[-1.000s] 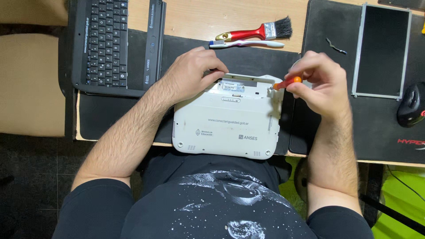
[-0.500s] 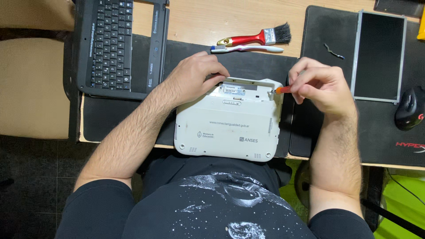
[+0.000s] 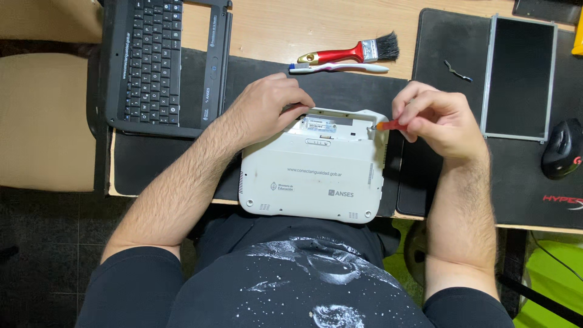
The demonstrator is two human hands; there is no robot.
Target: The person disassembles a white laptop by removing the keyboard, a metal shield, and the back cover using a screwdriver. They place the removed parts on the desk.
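Left hand (image 3: pixel 267 109): you press the white laptop base (image 3: pixel 313 173) flat — nothing gripped.
Right hand (image 3: pixel 440 118): you pinch an orange-handled screwdriver (image 3: pixel 388 126) at its corner.

bare mat (image 3: pixel 358 91) beyond laptop base (image 3: pixel 316 173), paintbrush (image 3: pixel 349 53) behind (toothbrush (image 3: pixel 340 68) alongside), keyboard (image 3: pixel 155 61) crowding left

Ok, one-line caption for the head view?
Left hand steadies an upturned white laptop while right hand works an orange-handled screwdriver at its corner.
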